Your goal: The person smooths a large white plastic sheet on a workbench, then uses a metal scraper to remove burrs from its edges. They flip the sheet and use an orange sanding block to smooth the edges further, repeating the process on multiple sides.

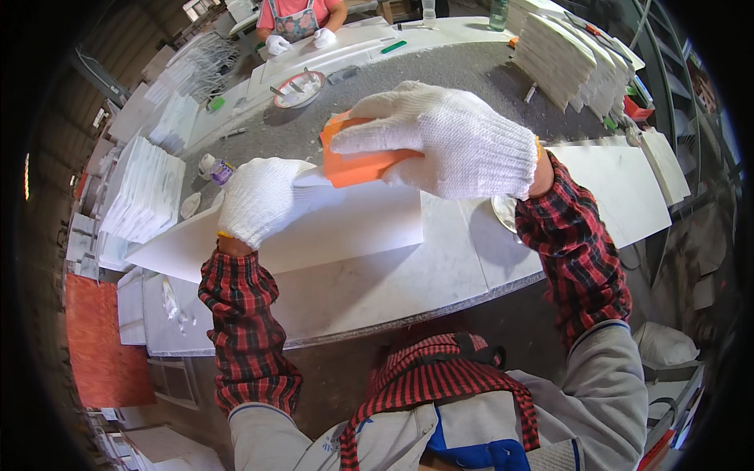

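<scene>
Head view: At a long worktop point(471, 74) in a workshop, a person in white knit gloves and red-and-black plaid sleeves brings both hands together above a smooth white rectangular panel point(345, 235). The panel sits on the near side of the worktop, slanted, its lower edge toward the wearer; how it is propped is hidden.

Good handling here would likely mean keeping the orange, angular pad-like piece point(357, 166) flat and evenly pressed, with the left hand as a steady brace and the panel's corners spared from knocks.

The right hand point(452, 141) comes in from the right, forearm angled up and inward, wrist above the worktop, back of the glove turned to the camera. Its fingers point(365, 137) are partly spread, closed around the orange piece. The left hand point(267, 196) reaches up from below, its knuckles toward the camera, beside a pale flat strip point(312, 177) meeting the orange piece. Its fingertips are hidden, so their grip cannot be told, nor whether the strip is separate.

Beyond lie a white-paste-filled bowl point(300, 93) and a stack of white slabs point(141, 192); across the worktop, a gloved co-worker point(298, 23).
</scene>
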`<state>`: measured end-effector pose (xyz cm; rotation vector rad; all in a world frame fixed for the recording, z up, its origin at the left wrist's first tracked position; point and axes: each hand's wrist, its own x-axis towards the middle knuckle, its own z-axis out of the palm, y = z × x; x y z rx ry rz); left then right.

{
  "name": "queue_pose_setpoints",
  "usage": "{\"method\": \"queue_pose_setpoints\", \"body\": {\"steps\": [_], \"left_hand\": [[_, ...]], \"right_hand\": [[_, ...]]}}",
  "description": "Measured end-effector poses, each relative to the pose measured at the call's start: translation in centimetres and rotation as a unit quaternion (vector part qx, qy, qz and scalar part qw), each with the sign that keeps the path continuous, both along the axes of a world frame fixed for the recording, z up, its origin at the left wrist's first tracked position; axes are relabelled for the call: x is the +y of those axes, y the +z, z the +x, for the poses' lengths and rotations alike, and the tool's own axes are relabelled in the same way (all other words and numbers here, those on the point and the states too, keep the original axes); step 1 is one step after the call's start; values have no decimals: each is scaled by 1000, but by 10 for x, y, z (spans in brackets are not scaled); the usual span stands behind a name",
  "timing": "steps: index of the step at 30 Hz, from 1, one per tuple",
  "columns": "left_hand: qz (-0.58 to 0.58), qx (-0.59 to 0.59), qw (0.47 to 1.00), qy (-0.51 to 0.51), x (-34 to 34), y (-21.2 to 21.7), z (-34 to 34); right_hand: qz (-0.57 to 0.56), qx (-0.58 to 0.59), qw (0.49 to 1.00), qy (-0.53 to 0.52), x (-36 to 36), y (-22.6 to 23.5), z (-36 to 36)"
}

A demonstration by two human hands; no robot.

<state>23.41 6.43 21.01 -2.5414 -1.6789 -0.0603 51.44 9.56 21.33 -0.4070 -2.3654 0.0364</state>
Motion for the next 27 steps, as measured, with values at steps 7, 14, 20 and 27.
{"method": "queue_pose_setpoints", "body": {"steps": [7, 14, 20, 27], "left_hand": [[-38, 2, 999, 31, -5, 2, 8], [-30, -8, 999, 37, -6, 10, 16], [-43, -13, 997, 57, -8, 11, 16], [-62, -64, 994, 56, -9, 15, 20]], "right_hand": [[-53, -49, 989, -128, -13, -3, 102], [-367, 380, 849, 1, -46, -70, 61], [-391, 492, 777, 27, -45, -111, -18], [-485, 392, 781, -30, -76, -193, 11]]}}
